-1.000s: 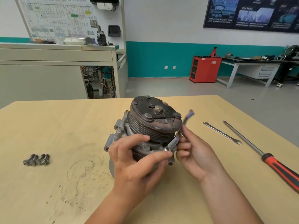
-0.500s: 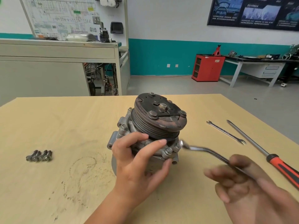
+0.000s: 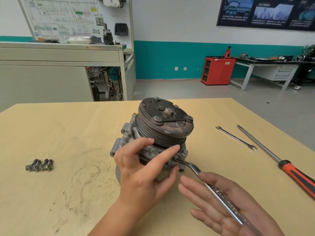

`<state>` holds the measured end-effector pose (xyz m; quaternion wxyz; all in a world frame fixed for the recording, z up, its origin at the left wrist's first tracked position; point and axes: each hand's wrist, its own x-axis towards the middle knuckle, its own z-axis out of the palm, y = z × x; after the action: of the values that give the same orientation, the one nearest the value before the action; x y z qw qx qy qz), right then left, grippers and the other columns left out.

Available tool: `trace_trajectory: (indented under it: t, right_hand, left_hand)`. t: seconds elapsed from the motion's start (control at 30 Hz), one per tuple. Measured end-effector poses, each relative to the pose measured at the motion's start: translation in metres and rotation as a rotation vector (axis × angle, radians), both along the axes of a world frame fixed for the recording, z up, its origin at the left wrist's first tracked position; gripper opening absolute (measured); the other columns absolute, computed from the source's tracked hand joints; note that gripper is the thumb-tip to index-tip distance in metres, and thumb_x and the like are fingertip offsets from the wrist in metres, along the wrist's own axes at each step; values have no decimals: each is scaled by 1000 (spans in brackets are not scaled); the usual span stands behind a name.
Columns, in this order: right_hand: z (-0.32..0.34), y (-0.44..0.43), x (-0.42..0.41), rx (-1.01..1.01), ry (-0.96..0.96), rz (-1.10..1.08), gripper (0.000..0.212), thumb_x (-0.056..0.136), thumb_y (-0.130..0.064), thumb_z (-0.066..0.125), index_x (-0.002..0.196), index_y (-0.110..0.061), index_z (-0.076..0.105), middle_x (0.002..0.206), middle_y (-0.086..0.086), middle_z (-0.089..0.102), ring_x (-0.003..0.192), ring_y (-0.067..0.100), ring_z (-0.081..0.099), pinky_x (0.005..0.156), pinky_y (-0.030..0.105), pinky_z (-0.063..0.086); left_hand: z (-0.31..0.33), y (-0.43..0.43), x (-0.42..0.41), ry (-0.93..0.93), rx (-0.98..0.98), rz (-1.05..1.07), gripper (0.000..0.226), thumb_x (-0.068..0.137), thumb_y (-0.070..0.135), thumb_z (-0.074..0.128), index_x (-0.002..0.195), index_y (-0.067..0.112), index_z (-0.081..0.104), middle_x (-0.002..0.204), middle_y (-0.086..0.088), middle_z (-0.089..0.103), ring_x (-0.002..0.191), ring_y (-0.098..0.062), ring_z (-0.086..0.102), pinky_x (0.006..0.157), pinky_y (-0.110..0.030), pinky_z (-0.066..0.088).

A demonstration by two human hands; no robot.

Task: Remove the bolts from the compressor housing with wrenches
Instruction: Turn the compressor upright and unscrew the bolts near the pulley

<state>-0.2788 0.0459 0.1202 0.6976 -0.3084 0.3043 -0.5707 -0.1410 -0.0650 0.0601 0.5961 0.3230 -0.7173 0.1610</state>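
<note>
— What are the fingers of the left hand doing?

— They are curled round the compressor. Two fingertips press against the body just under the grooved pulley, and the thumb hooks round the lower part of the housing. It is a firm grip, with the back of the hand facing the camera.

— And the right hand?

— It is palm up, with the fingers straight and a little spread. The ring wrench lies across the palm and nothing is pinching it. Its bent ring end sits against the housing's lower flange, just beside the left thumb. I take it to be over a bolt head, but the ring hides that.

— Where does the compressor stand?

— It stands on the wooden table, about mid-table, with the pulley face tilted up towards the camera.

— What else is on the table?

— Four loose bolts lie in a row touching each other, well apart to the left. An open-ended wrench lies to the right, and beside it is a long screwdriver with a red and black handle.

— Is there any writing you can read?

— No. The ring wrench has stamped marks along its shaft, but they are blurred. The dark poster on the far wall has lines of pale text, and the wiring chart has small labels. Both are too small to make out.
</note>
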Motion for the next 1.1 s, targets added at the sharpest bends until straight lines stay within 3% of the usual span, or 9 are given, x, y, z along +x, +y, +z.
trace_trajectory:
  t: [0.1, 0.17, 0.27, 0.4, 0.6, 0.83, 0.93, 1.0, 1.1]
  right_hand:
    - [0, -4, -8, -1, 73, 47, 32, 32, 4, 86, 56, 6, 66, 66, 23, 69, 42, 23, 65, 23, 25, 37]
    - [-9, -13, -17, -48, 116, 114, 86, 6, -28, 94, 81, 2, 66, 72, 17, 72, 54, 22, 69, 31, 21, 43]
    - [-17, -25, -20, -267, 254, -123, 76, 35, -68, 81, 90, -17, 73, 57, 9, 66, 41, 12, 56, 38, 10, 35]
    - [-36, -73, -28, -127, 27, -439, 42, 65, -34, 68, 94, -5, 64, 45, -2, 46, 37, 2, 34, 33, 12, 25]
    - [-20, -133, -23, -33, 201, -255, 21, 88, -15, 51, 68, -11, 50, 40, -5, 40, 31, 3, 30, 31, 13, 22]
    - [-36, -92, -51, -155, -481, -224, 12, 68, -26, 71, 74, -16, 71, 46, -8, 41, 36, 0, 35, 34, 10, 32]
    - [-45, -55, -56, -132, -415, -323, 29, 97, -14, 43, 110, 5, 59, 89, 26, 60, 82, 29, 60, 74, 33, 46]
    - [-43, -33, -63, -138, -308, -377, 40, 101, -7, 16, 129, 14, 36, 128, 45, 36, 123, 48, 38, 101, 48, 26]
    - [-29, -17, -58, -150, -424, -180, 35, 97, 10, 16, 124, 21, 35, 130, 57, 12, 130, 62, 14, 106, 59, 11]
  left_hand:
    - [0, 0, 0, -14, -9, 15, 32, 78, 37, 68, 109, 35, 61, 115, -1, 35, 117, -16, 33, 70, -59, 48]
    - [0, 0, -1, -12, -12, 14, 27, 79, 38, 67, 105, 35, 61, 114, -1, 36, 114, -16, 35, 70, -58, 48]
    - [0, 0, -2, 5, 1, 13, 25, 78, 38, 67, 102, 35, 60, 113, -1, 36, 109, -17, 40, 68, -58, 47]
    - [0, 1, -1, 33, 8, -18, 25, 76, 37, 68, 98, 33, 59, 114, 0, 36, 113, -14, 38, 68, -59, 47]
    - [-2, -2, 1, -1, -52, -51, 22, 79, 33, 68, 100, 34, 59, 126, 5, 26, 110, -19, 39, 68, -59, 46]
    - [-3, -2, 3, 21, -54, -63, 53, 77, 33, 69, 123, 37, 43, 126, 6, 27, 112, -16, 39, 68, -58, 46]
    - [-3, -1, 3, 30, -25, -68, 49, 77, 36, 70, 120, 37, 45, 126, 7, 28, 111, -15, 40, 68, -58, 45]
    - [-3, -1, 3, 36, -7, -75, 40, 76, 37, 70, 111, 37, 51, 126, 8, 28, 110, -14, 41, 68, -58, 45]
    - [-3, -1, 3, 46, 6, -71, 29, 75, 38, 71, 100, 31, 57, 125, 9, 29, 104, -14, 44, 65, -57, 46]
